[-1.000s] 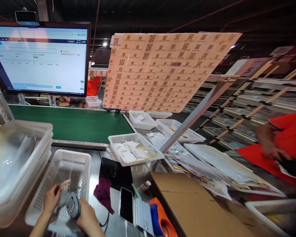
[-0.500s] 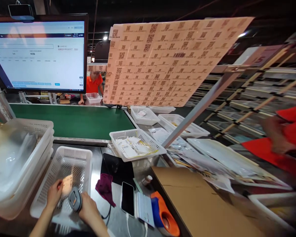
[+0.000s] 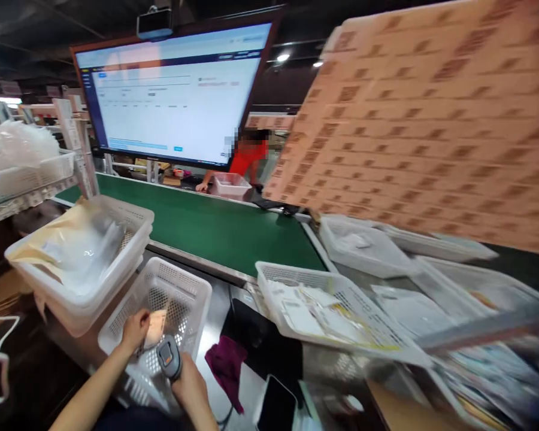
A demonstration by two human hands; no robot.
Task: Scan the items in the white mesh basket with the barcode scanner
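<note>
Scanner (image 3: 168, 357) (grey plastic, rounded head, orange mark) sits in R hand (image 3: 191, 386), fingers wrapped round its handle, head over near R part of white perforated plastic basket (image 3: 184, 276). L hand (image 3: 136, 329) pinches edge of small flat tan rectangular slip (image 3: 156, 326), brightly lit, within basket outline just beyond scanner head; exact height unclear. Handling, my est.: scanner fairly light, stiff, prob. OK w/ small knocks; handle = place to hold. Slip v. light, thin, creases easily; bare paper or film-covered, can't tell; best held by edge, face uncovered. Edges: basket rim all round; stack of white plastic baskets (image 3: 78, 311) close on L, flat green conveyor belt (image 3: 215, 227) past far rim, crumpled purple cloth (image 3: 227, 365) & flat black phone (image 3: 276, 407) off R. Most room = straight up thru open top; R some, L little.
</note>
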